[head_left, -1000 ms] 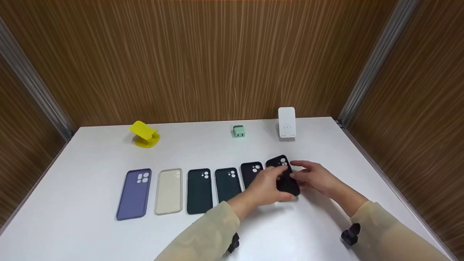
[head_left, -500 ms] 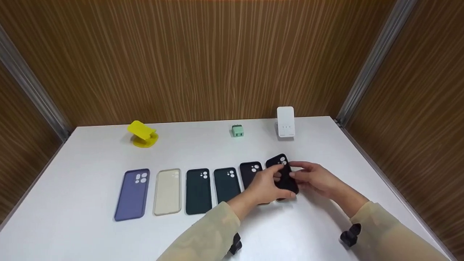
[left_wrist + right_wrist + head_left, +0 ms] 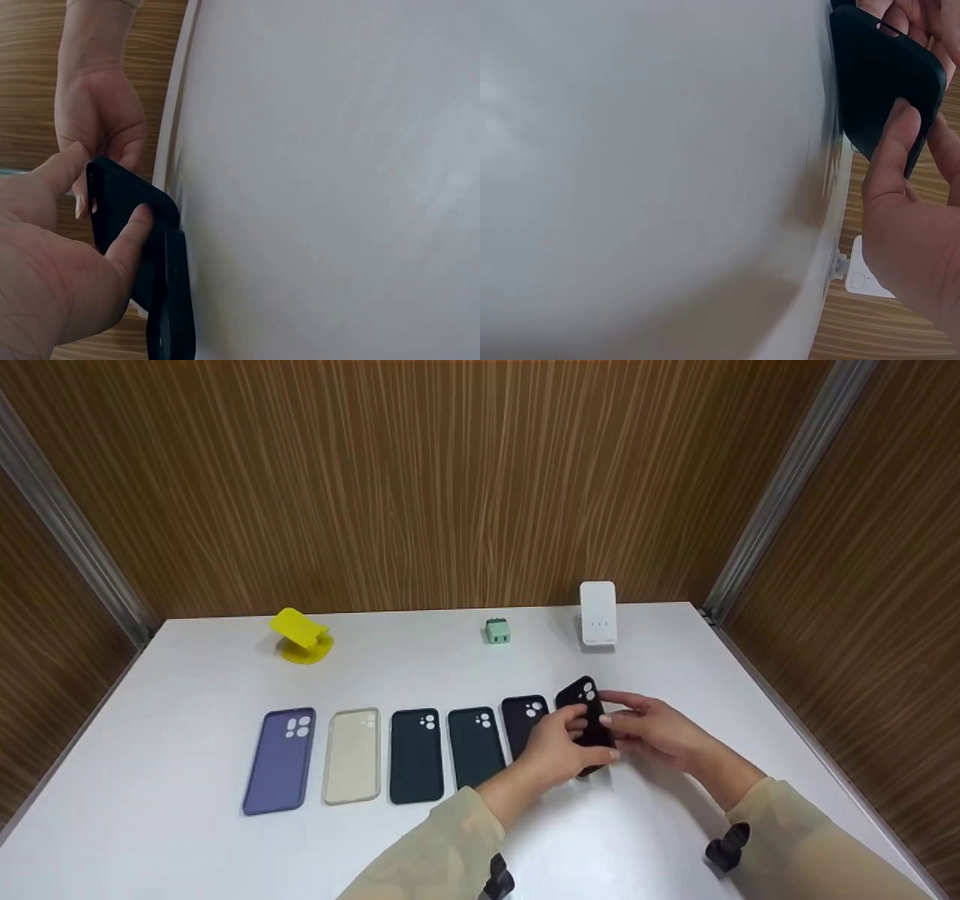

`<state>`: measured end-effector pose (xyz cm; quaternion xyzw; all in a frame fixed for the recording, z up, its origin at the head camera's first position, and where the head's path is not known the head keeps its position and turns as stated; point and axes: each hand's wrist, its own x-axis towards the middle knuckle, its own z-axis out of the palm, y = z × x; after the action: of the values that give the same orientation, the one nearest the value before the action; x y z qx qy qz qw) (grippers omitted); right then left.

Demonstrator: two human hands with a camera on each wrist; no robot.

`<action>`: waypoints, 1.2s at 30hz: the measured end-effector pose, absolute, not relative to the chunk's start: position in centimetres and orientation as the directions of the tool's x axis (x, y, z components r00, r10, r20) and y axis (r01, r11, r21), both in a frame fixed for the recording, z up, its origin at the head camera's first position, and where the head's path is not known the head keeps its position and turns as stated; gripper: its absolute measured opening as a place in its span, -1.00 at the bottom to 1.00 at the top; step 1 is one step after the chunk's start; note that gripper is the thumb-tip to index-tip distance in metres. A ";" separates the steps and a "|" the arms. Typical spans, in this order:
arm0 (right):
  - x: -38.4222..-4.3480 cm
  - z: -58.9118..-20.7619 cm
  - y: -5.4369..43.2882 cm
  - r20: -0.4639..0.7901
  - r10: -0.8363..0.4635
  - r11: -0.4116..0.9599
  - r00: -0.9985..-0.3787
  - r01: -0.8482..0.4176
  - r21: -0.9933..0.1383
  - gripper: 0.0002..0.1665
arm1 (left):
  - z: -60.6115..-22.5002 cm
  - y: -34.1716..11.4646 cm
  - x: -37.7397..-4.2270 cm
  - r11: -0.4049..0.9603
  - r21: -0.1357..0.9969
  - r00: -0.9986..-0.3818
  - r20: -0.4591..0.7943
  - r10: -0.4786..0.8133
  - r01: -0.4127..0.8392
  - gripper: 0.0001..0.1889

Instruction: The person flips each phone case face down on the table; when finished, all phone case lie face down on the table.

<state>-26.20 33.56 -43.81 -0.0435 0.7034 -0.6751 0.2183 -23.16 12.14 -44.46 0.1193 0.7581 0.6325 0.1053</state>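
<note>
At the right end of a row of phone cases, both hands hold a black phone case (image 3: pixel 595 727) tilted up from the table. My left hand (image 3: pixel 553 748) spans its face, the thumb at the lower corner and fingers near the camera holes. In the left wrist view, that thumb (image 3: pixel 133 238) lies along the case. My right hand (image 3: pixel 656 730) pinches the case's right edge; the right wrist view has its thumb (image 3: pixel 900 139) on the surface and other fingers behind. Close beside, another dark phone case (image 3: pixel 517 724) lies partly under the left hand.
Leftward lie two dark green phone cases (image 3: pixel 416 757), a cream case (image 3: pixel 352 757) and a purple case (image 3: pixel 279 765). Behind them stand a yellow phone stand (image 3: pixel 300 636), a mint-green charger plug (image 3: pixel 497 631) and a white stand-like device (image 3: pixel 598 613). Wood-patterned panels (image 3: pixel 450 487) enclose the white table (image 3: pixel 187 735).
The black case has tipped up more steeply, its right side rising. Both hands keep hold of it, the left thumb shifting slightly upward. The other cases stay put.
</note>
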 end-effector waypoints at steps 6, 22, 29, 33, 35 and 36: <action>-26.3 -43.9 33.3 -0.259 -0.372 0.073 -0.891 0.250 -0.965 -0.10 | -44.6 12.2 -23.1 0.102 0.995 -0.960 -0.026 0.280 0.003 -0.20; -26.3 -43.6 33.5 -0.282 -0.415 0.026 -0.865 0.299 -0.954 -0.15 | -44.1 11.7 -23.3 -0.092 0.990 -0.926 -0.063 0.371 -0.104 -0.16; -26.4 -43.5 32.9 -0.272 -0.422 0.057 -0.865 0.275 -0.960 -0.14 | -43.7 11.3 -23.6 -0.185 0.952 -0.902 -0.153 0.404 -0.244 -0.17; -26.4 -43.4 32.5 -0.267 -0.406 0.108 -0.874 0.245 -0.964 -0.14 | -43.5 11.0 -23.8 -0.171 0.948 -0.903 -0.185 0.387 -0.268 -0.20; -26.4 -43.5 32.4 -0.264 -0.390 0.144 -0.882 0.225 -0.964 -0.14 | -43.4 10.8 -23.9 -0.150 0.952 -0.903 -0.192 0.384 -0.266 -0.20; -26.4 -43.5 32.3 -0.263 -0.381 0.162 -0.887 0.216 -0.963 -0.14 | -43.3 10.8 -23.9 -0.149 0.951 -0.902 -0.197 0.383 -0.271 -0.20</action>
<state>-26.36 32.31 -43.53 -0.0569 0.7262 -0.6449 0.2313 -23.94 10.76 -43.31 0.0456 0.6156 0.7565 0.2162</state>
